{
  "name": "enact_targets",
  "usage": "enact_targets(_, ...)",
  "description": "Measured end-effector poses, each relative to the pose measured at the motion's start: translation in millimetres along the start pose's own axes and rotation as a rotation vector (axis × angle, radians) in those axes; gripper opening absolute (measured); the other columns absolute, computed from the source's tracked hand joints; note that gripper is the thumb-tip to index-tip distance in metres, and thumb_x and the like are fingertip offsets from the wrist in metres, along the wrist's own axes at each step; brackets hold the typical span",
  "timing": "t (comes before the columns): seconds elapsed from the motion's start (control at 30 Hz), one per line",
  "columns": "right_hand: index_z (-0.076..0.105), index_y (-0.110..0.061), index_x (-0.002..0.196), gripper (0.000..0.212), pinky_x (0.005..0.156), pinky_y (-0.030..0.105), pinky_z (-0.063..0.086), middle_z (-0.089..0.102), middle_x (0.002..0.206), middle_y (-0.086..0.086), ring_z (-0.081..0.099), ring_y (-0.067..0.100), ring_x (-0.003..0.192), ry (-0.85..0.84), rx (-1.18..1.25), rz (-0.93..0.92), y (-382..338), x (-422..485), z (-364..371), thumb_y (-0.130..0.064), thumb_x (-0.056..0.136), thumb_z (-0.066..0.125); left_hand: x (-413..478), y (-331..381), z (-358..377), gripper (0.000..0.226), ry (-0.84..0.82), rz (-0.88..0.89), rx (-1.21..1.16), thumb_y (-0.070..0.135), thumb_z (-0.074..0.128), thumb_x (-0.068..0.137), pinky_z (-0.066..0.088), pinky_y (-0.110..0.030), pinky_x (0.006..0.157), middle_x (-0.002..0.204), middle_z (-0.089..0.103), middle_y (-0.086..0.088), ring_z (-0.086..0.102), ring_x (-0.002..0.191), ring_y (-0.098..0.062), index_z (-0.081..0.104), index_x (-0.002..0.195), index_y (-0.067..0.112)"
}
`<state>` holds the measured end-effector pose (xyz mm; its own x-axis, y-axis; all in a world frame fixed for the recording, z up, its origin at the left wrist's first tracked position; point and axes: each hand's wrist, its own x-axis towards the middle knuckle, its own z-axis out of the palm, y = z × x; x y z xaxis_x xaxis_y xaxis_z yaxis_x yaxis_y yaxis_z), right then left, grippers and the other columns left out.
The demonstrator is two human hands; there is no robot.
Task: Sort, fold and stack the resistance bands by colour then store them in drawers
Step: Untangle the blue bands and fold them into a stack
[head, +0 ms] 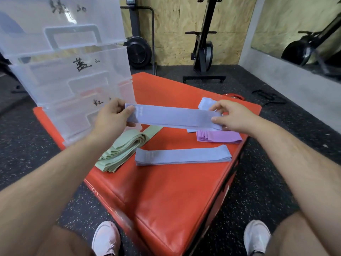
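Above the red padded box (166, 191) | left hand (110, 119) and right hand (234, 117) fingers pinching ends of flat lilac fabric band (173, 117) | second lilac band (182, 157) lying below

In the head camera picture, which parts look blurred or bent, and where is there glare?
Head view: wide-angle bending curves the clear plastic drawer unit and both forearms; the left hand and the near edge of the red padded box are slightly motion-blurred; soft glare lies on that box; the held blue-grey fabric band stays fairly sharp.
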<state>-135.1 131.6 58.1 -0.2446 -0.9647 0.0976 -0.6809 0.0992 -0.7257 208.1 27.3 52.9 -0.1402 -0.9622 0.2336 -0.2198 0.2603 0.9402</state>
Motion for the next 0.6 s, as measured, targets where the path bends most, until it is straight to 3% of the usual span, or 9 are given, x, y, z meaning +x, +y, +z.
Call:
enact_targets(0.13,0.064,-0.018,0.113,0.036,0.065,0.028,0.058,0.058,0.098,0.006,0.062,0.018,0.076,-0.039,0.101,0.113,8,-16,-4,0.005,0.086,0.069,-10,-16,14,0.010,-0.025,-0.077,0.150,0.019,0.063,0.094,0.056,-0.031,0.066,0.085,0.067,-0.004,0.064,0.076,-0.023,0.058,0.089,0.014)
enact_targets(0.23,0.068,-0.013,0.107,0.032,0.061,0.021,0.055,0.065,0.095,0.005,0.061,0.016,0.070,-0.082,-0.018,0.131,15,-27,-2,0.007,0.083,0.068,-18,-28,20,0.012,-0.048,-0.017,0.409,0.024,0.067,0.088,0.047,-0.018,0.065,0.082,0.065,-0.001,0.060,0.075,-0.019,0.060,0.093,0.015)
enact_targets(0.3,0.072,-0.020,0.101,0.029,0.066,0.023,0.053,0.069,0.097,0.001,0.061,0.011,0.067,-0.107,-0.168,0.112,21,-32,2,0.000,0.080,0.071,-26,-34,25,0.013,-0.090,0.066,0.517,0.016,0.065,0.088,0.036,-0.006,0.053,0.078,0.061,0.000,0.052,0.069,-0.011,0.059,0.099,0.016)
enact_targets(0.4,0.074,-0.030,0.096,0.024,0.080,0.027,0.052,0.070,0.095,-0.007,0.064,0.012,0.084,-0.130,-0.382,0.089,28,-36,14,-0.013,0.079,0.073,-34,-41,30,0.019,-0.182,0.174,0.621,0.009,0.063,0.087,0.034,-0.013,0.052,0.079,0.062,-0.007,0.054,0.070,-0.018,0.060,0.104,0.017)
enact_targets(0.5,0.073,-0.026,0.102,0.022,0.061,0.016,0.042,0.066,0.094,-0.003,0.060,0.014,0.078,-0.139,-0.447,0.044,35,-40,25,-0.013,0.085,0.069,-34,-52,31,0.018,-0.264,0.200,0.728,0.006,0.064,0.085,0.031,-0.029,0.059,0.082,0.061,-0.009,0.055,0.079,-0.025,0.065,0.102,0.011)
enact_targets(0.6,0.072,-0.025,0.107,0.021,0.062,0.024,0.042,0.059,0.091,-0.008,0.057,0.014,0.079,-0.169,-0.518,0.011,36,-42,30,-0.014,0.091,0.065,-32,-60,32,0.019,-0.315,0.220,0.786,0.007,0.069,0.083,0.039,-0.030,0.075,0.091,0.062,-0.009,0.059,0.092,-0.030,0.066,0.102,0.006)
